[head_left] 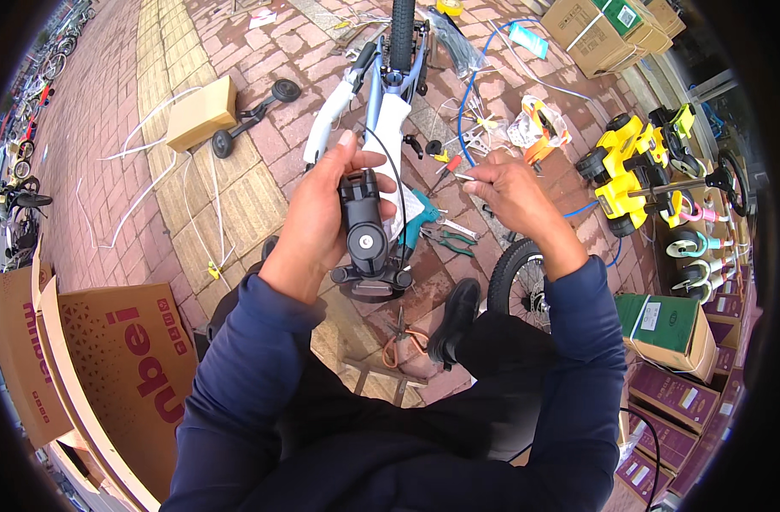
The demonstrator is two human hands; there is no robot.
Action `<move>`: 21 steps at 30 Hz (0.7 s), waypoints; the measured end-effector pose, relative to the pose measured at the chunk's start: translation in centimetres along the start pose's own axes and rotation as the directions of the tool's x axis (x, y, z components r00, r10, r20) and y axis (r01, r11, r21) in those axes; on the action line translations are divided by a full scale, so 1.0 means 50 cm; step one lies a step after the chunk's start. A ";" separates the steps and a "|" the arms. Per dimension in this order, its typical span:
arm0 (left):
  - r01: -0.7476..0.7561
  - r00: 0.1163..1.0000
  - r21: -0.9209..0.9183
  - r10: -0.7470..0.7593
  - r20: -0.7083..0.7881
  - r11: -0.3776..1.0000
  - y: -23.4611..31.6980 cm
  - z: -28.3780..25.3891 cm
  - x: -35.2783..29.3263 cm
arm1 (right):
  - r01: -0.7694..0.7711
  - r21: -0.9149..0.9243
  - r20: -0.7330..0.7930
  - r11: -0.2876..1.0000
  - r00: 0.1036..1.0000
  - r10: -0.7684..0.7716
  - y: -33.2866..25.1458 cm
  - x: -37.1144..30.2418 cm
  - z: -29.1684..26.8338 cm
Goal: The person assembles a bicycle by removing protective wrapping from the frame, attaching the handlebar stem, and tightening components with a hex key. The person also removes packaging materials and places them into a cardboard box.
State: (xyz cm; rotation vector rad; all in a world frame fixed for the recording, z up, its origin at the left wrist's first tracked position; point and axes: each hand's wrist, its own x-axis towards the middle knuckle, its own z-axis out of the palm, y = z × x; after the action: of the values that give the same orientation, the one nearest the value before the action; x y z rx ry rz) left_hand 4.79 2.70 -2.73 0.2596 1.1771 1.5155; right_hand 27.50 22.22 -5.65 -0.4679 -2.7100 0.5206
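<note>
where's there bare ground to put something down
Bare paving lies upper left, beyond the tan box toward the parked bikes; a smaller patch lies between training wheels and left hand. Crowded: right of the bike frame, with green pliers, blue hose, yellow ride-ons.

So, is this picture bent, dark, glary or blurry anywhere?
In the head view, straight edges bow, as on the cardboard box at lower left, and the corners go black; in the head view, white patches on the bike look washed out and daylight seems soft; in the head view, the black part in the left hand looks fairly sharp.
</note>
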 end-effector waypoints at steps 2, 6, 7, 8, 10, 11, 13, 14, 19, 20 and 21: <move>-0.064 0.996 -0.008 0.064 0.054 0.998 -0.012 -0.007 -0.015 | -0.194 0.275 0.115 0.942 0.979 0.168 -0.108 -0.037 -0.015; -0.021 0.988 0.004 0.020 0.150 1.000 -0.018 -0.026 -0.047 | -0.521 0.584 0.365 0.623 0.854 0.372 -0.277 -0.080 -0.012; -0.018 0.985 0.008 0.016 0.173 1.000 -0.019 -0.032 -0.052 | -0.465 0.639 0.301 0.613 0.885 0.356 -0.307 -0.087 -0.005; -0.014 0.981 0.011 0.011 0.191 1.000 -0.019 -0.039 -0.057 | -0.464 0.662 0.286 0.588 0.882 0.374 -0.330 -0.090 0.002; -0.008 0.972 0.024 0.002 0.234 1.000 -0.021 -0.055 -0.065 | -0.467 0.692 0.264 0.551 0.874 0.409 -0.352 -0.087 0.016; -0.026 0.965 0.013 0.022 0.262 1.000 -0.024 -0.061 -0.068 | -0.470 0.699 0.255 0.538 0.868 0.426 -0.356 -0.084 0.023; -0.047 0.957 0.005 0.043 0.285 0.999 -0.027 -0.070 -0.072 | -0.471 0.717 0.247 0.513 0.861 0.445 -0.356 -0.077 0.034; -0.035 0.942 0.005 0.031 0.334 0.999 -0.026 -0.074 -0.074 | -0.470 0.728 0.248 0.500 0.859 0.447 -0.354 -0.073 0.037; -0.057 0.958 0.075 0.034 0.284 0.996 -0.027 -0.055 -0.082 | -0.500 0.726 0.305 0.472 0.850 0.430 -0.342 -0.059 0.033; -0.053 0.960 0.077 0.030 0.280 0.996 -0.029 -0.048 -0.083 | -0.520 0.735 0.332 0.435 0.835 0.438 -0.343 -0.059 0.030; -0.054 0.957 0.060 0.035 0.289 0.997 -0.030 -0.042 -0.084 | -0.535 0.747 0.358 0.394 0.824 0.440 -0.344 -0.057 0.025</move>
State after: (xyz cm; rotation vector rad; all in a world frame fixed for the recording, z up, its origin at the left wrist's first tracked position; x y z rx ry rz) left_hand 5.65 -2.14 -3.11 0.5374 0.9946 1.4225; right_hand 25.19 5.65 -0.52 -0.9583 -1.9620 1.9204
